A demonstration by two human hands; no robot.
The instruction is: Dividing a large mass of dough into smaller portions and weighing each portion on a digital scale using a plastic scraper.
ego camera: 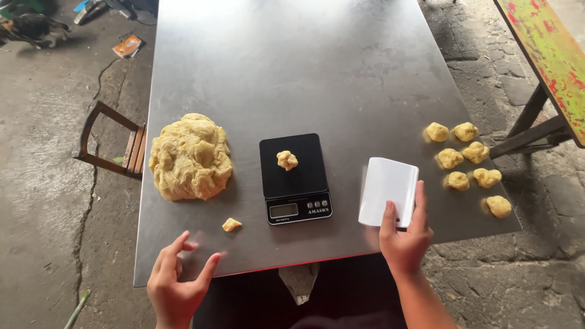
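Note:
A big mound of yellow dough point(191, 157) lies on the left of a steel table point(304, 67). A small dough piece point(287, 160) rests on a black kitchen scale point(294, 176) in the middle. Another small scrap of dough point(231, 225) lies near the front edge. My left hand point(178, 282) hovers open just below and left of that scrap, fingers spread, holding nothing. My right hand point(404, 233) grips the lower edge of a white plastic dough scraper point(388, 191), held flat just right of the scale.
Several portioned dough balls point(465, 159) sit in two rows at the table's right edge. A wooden chair point(116, 143) stands left of the table on cracked concrete. A painted green and red bench point(551, 61) stands at the right.

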